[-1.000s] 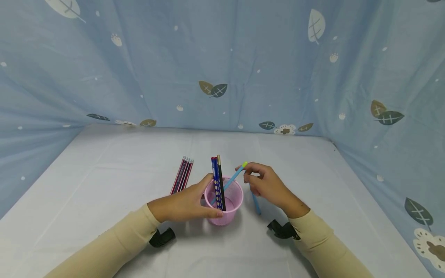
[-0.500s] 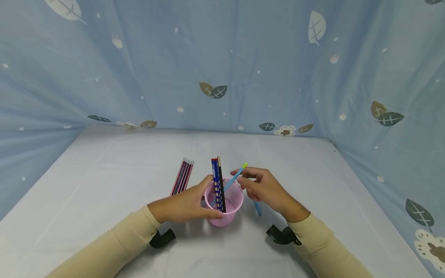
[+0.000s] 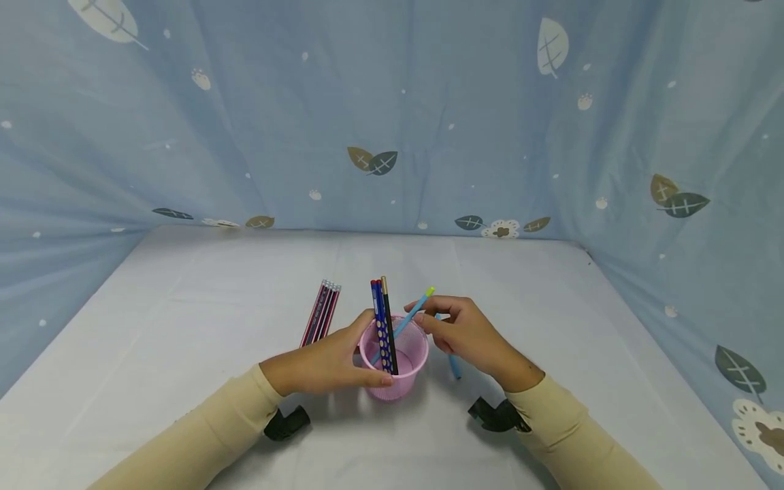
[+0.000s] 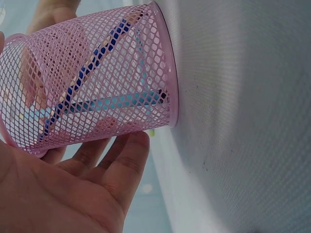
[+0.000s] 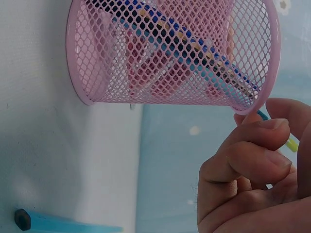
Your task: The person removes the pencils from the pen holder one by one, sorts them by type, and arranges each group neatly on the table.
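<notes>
My left hand [image 3: 331, 359] is wrapped around the left side of a pink mesh pencil cup [image 3: 395, 388], its thumb across the near rim. Two blue patterned pencils [image 3: 378, 306] and a black pencil [image 3: 388, 316] with a gold end lean inside. A light blue pencil [image 3: 412, 314] with a yellow end slants to the cup's right. At the far right rim, my right hand [image 3: 468, 337] pinches the edge beside that pencil, other fingers curled, as the right wrist view shows. Another light blue pencil [image 5: 73, 223] lies on the table, partly under the right hand in the head view.
A row of several dark red-striped pencils [image 3: 320, 313] lies on the white table [image 3: 214, 292] behind my left hand. Black wrist mounts [image 3: 497, 415] sit beneath both wrists. A blue leaf-print curtain [image 3: 275, 116] borders the table's back and sides.
My right hand has moved left and slightly down, from the light blue pencil's upper end to the cup's rim. The left hand, cup and pencils have hardly shifted.
</notes>
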`<control>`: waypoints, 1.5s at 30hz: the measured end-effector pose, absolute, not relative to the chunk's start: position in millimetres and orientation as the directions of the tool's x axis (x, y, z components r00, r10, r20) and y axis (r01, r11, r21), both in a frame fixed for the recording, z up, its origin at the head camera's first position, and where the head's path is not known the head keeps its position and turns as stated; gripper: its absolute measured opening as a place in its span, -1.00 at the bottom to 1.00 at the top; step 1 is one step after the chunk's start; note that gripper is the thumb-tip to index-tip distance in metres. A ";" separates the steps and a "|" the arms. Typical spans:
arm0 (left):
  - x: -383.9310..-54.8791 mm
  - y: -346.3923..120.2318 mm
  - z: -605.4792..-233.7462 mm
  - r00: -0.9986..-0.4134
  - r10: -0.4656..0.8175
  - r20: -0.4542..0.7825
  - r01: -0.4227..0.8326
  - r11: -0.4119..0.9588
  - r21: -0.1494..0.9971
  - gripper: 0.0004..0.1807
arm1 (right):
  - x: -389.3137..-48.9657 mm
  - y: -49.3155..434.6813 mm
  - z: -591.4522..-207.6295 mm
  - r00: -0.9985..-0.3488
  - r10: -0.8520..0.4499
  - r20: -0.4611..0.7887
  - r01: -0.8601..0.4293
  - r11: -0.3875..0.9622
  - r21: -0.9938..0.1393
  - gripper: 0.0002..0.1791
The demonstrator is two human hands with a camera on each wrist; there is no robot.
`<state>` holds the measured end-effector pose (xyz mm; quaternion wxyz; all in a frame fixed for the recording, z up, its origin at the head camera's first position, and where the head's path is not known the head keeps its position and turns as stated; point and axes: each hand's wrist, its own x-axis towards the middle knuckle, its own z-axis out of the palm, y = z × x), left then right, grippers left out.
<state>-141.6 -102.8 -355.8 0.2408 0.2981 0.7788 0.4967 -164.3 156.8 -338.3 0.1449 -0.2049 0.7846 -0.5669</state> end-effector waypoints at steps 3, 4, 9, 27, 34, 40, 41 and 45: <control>-142.6 -102.7 -354.1 -0.703 0.708 -0.075 0.225 0.321 0.920 -0.16 | -165.5 156.6 -337.2 -0.877 -0.481 0.013 -0.168 0.282 -0.945 -0.76; -143.3 -102.6 -353.7 -0.703 0.708 -0.071 0.228 0.318 0.920 -0.15 | -166.0 156.5 -336.8 -0.878 -0.478 0.017 -0.175 0.287 -0.942 -0.77; -145.0 -102.2 -353.1 -0.705 0.706 -0.068 0.234 0.322 0.917 -0.13 | -167.7 155.9 -337.0 -0.887 -0.460 0.030 -0.191 0.307 -0.932 -0.81; -144.9 -100.8 -352.9 -0.701 0.710 -0.070 0.226 0.314 0.922 -0.16 | -164.3 156.6 -334.9 -0.901 -0.424 0.088 -0.221 0.275 -0.936 -0.83; -142.6 -101.0 -353.3 -0.711 0.699 -0.076 0.232 0.335 0.913 -0.11 | -160.0 158.0 -329.6 -0.910 -0.397 0.119 -0.244 0.280 -0.928 -0.79; -141.6 -101.5 -354.3 -0.712 0.698 -0.077 0.229 0.334 0.914 -0.13 | -156.7 160.3 -321.2 -0.922 -0.349 0.168 -0.270 0.268 -0.925 -0.81; -141.6 -101.7 -354.6 -0.713 0.697 -0.077 0.229 0.335 0.914 -0.13 | -156.3 160.7 -319.9 -0.924 -0.339 0.178 -0.275 0.263 -0.925 -0.82; -141.1 -102.9 -355.6 -0.722 0.687 -0.083 0.231 0.353 0.907 -0.16 | -155.1 161.9 -315.4 -0.932 -0.294 0.212 -0.289 0.251 -0.924 -0.85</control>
